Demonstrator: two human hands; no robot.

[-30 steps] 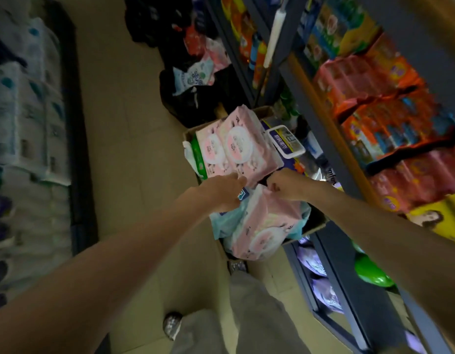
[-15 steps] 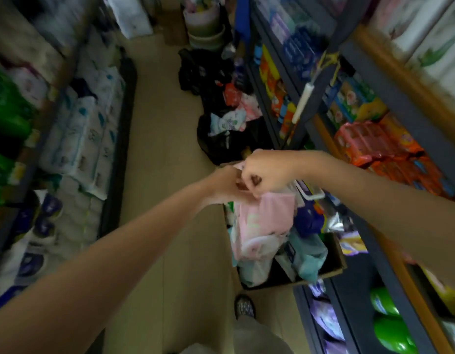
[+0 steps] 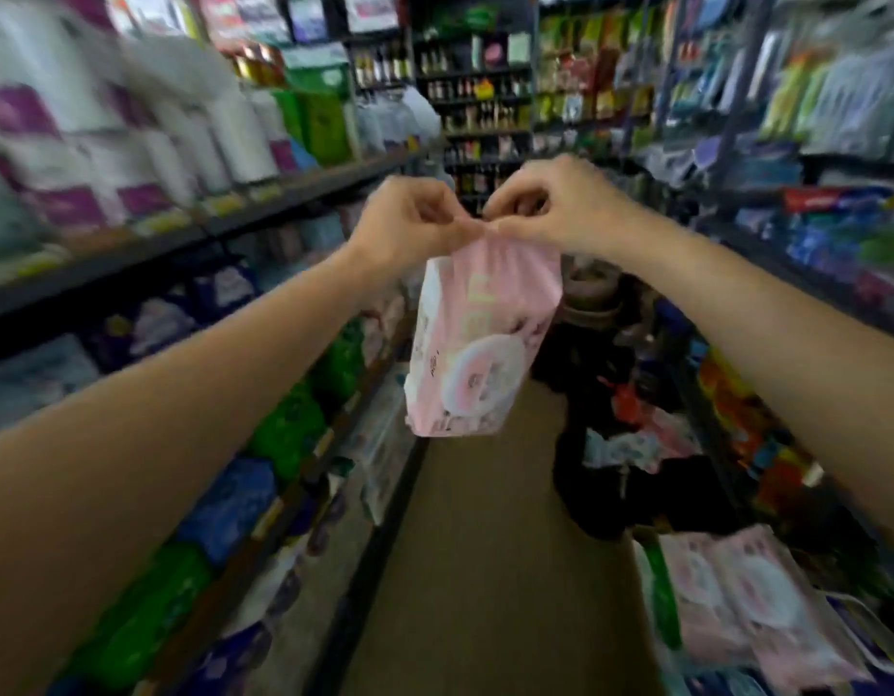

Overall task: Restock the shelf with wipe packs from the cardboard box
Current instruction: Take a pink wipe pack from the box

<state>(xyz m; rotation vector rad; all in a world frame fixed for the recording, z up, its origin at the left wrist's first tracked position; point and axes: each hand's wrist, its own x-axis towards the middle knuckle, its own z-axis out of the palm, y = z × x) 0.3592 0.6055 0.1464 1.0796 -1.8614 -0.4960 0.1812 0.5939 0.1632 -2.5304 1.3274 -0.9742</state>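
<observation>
Both the left hand and right hand pinch the top edge of the pink wipe pack, which hangs mid-aisle; best support its base before shelving.

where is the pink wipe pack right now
In the head view the pink wipe pack hangs mid-frame over the aisle floor, pinched at its top edge by the left hand and right hand.

wipe pack: soft pink plastic film, slight sheen | floor: smooth, matt
</observation>
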